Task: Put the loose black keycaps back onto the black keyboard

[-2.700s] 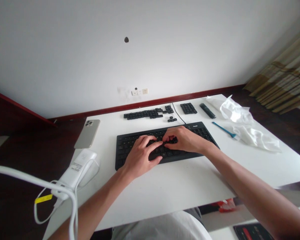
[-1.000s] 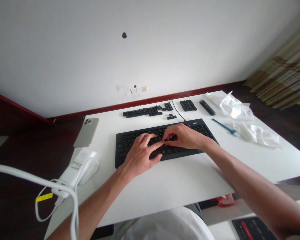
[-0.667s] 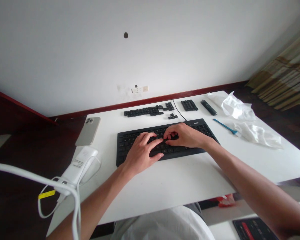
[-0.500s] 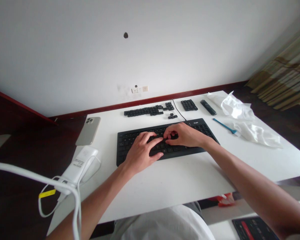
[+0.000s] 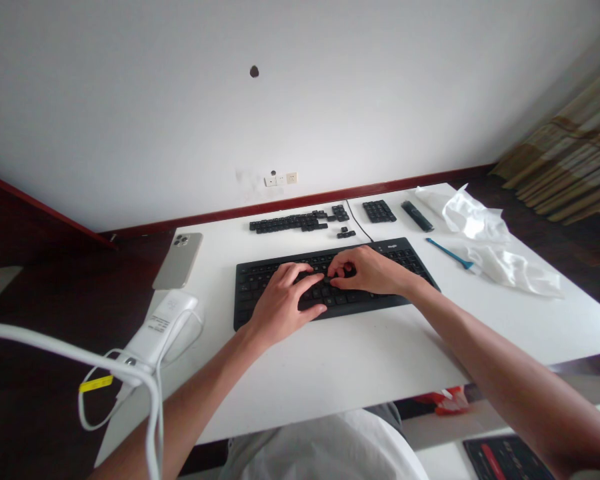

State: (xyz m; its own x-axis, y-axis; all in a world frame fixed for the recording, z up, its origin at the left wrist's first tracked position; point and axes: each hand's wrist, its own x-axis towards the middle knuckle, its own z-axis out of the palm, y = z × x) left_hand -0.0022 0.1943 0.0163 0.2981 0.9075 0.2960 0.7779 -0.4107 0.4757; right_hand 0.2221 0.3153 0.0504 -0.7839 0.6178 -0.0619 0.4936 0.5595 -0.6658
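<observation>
A black keyboard (image 5: pixel 353 309) lies on the white table (image 5: pixel 300 380) in front of me. My left hand (image 5: pixel 285 300) rests over its middle-left keys, fingers spread and thumb held apart near the front edge. Just right of it, my right hand (image 5: pixel 363 270) is curled down onto the middle keys, fingertips and thumb drawn close together. Whatever may be between those fingertips is too small to make out. Behind the keyboard lie rows of loose black keycaps (image 5: pixel 290 223), a few single keycaps (image 5: pixel 345 233) and a block of number-pad keycaps (image 5: pixel 379 211).
On the left are a phone (image 5: pixel 179 263) and a white power strip (image 5: pixel 155 333) with cables. To the right lie a black stick-like item (image 5: pixel 417 216), a blue tool (image 5: pixel 450 253) and crumpled clear plastic bags (image 5: pixel 515 270). The keyboard's cable (image 5: pixel 359 223) runs toward the wall.
Both hands stay in nearly the same place on the keyboard. Only a slight shift of the whole view shows.
</observation>
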